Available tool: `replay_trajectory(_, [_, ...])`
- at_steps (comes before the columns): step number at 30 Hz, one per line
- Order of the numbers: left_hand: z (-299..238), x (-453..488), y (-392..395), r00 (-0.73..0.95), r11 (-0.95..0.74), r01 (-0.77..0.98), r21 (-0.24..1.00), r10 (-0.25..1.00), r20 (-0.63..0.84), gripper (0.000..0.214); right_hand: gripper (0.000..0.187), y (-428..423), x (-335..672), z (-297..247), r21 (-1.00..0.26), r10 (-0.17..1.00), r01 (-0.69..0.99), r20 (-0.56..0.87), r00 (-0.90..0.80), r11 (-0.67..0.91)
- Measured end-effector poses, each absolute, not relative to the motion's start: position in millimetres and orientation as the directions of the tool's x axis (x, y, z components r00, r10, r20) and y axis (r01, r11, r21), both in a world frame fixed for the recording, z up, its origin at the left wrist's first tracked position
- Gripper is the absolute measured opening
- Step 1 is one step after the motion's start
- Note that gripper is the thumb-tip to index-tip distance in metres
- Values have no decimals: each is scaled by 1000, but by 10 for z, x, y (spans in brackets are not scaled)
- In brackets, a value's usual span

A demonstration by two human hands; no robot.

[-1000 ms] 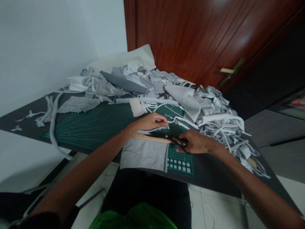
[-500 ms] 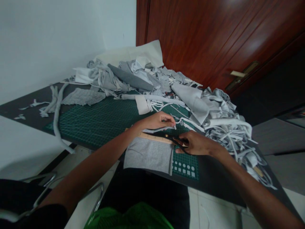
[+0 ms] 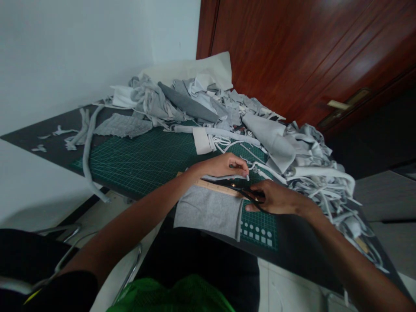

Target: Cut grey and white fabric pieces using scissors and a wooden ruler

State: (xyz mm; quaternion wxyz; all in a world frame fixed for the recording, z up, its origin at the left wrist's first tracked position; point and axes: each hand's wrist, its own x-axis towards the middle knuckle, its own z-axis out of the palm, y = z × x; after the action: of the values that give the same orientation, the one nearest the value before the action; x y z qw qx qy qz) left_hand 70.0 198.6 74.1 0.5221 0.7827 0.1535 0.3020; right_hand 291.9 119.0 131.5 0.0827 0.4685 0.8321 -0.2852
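Note:
A grey fabric piece (image 3: 209, 210) lies over the near edge of the green cutting mat (image 3: 143, 158), with a wooden ruler (image 3: 214, 187) along its top. My left hand (image 3: 222, 166) pinches a thin grey strip (image 3: 227, 177) just above the ruler. My right hand (image 3: 276, 198) grips black scissors (image 3: 242, 190), whose blades point left along the ruler's edge into the fabric.
A big heap of grey and white fabric scraps (image 3: 260, 134) covers the far and right part of the dark table (image 3: 302, 242). Loose strips (image 3: 87, 143) trail over the left edge. A wooden door (image 3: 308, 56) stands behind. A metal chair frame (image 3: 61, 255) is at lower left.
The view has shifted, so everything sits further right in the frame. Both hands keep their hold and stay by the ruler; the scissors remain at the fabric's edge.

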Motion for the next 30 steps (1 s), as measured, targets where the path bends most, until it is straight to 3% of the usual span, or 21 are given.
replay_trajectory(10, [738,712,1931,793,-370,-114,922,525,309,9,38,1150,2865,1309,-396,719,810,-391,-575,432])
replay_trajectory(19, [778,689,1941,766,-390,-149,909,535,355,14,30,1101,2836,1252,-245,787,841,-299,-540,483])
replay_trajectory(23, [782,688,1942,755,-390,-198,899,524,394,17,32,1074,2827,1246,-253,793,847,-304,-528,467])
replay_trajectory(30, [807,637,1963,744,-369,-138,919,574,342,30,29,1094,2898,1158,-260,800,835,-254,-544,485])
